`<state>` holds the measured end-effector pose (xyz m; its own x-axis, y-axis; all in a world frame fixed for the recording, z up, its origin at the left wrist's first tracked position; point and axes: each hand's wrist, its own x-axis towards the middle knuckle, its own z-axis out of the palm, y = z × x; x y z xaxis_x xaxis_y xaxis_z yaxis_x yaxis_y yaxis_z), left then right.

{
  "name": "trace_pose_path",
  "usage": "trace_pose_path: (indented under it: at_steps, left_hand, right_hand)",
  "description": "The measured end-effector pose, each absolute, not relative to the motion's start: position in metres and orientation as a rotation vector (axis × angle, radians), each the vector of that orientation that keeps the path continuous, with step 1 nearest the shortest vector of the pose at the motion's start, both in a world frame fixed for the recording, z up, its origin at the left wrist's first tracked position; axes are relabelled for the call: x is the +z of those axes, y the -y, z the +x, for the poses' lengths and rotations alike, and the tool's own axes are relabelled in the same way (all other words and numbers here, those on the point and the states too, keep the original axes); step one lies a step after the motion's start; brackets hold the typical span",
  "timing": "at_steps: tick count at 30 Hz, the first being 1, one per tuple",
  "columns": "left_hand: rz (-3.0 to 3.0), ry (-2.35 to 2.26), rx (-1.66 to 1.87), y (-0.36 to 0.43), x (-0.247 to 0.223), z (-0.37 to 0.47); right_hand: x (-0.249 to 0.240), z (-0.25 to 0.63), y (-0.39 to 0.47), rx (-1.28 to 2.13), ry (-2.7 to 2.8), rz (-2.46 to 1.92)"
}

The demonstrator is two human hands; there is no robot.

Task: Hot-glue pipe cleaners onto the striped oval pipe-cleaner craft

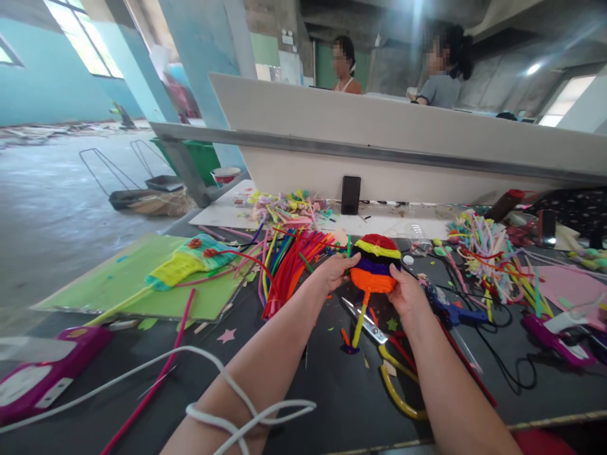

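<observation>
Between my two hands is a round striped piece [376, 264] in red, yellow, black, purple and orange, with an orange and yellow stem hanging down to a small dark purple base. My left hand [337, 272] pinches its left edge, and my right hand [403, 287] grips the lower right edge. Scissors with yellow handles [402, 399] lie under and beside the stem. A bundle of coloured pipe cleaners [289, 262] rests left of the piece. Farther left, a yellow and teal fuzzy piece with red flowers [183, 264] lies on a green sheet [114, 268].
Purple glue guns [52, 373] [557, 338] lie at both sides, a blue one [458, 309] right of my right hand. A white cable [208, 357] crosses my left forearm. A phone [350, 196] leans on the white board [303, 167]. Two people are behind it.
</observation>
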<state>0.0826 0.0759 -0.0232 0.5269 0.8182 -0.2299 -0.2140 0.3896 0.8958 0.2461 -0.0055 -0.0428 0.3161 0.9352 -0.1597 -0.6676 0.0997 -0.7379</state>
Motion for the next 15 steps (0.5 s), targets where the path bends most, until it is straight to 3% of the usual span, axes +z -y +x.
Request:
trace_pose_path:
  at_steps: [15]
  left_hand:
    - [1.240,-0.766,0.711,-0.049,0.028,0.051]
  right_hand:
    - [-0.004,0.226,0.027,1.368,0.779,-0.813]
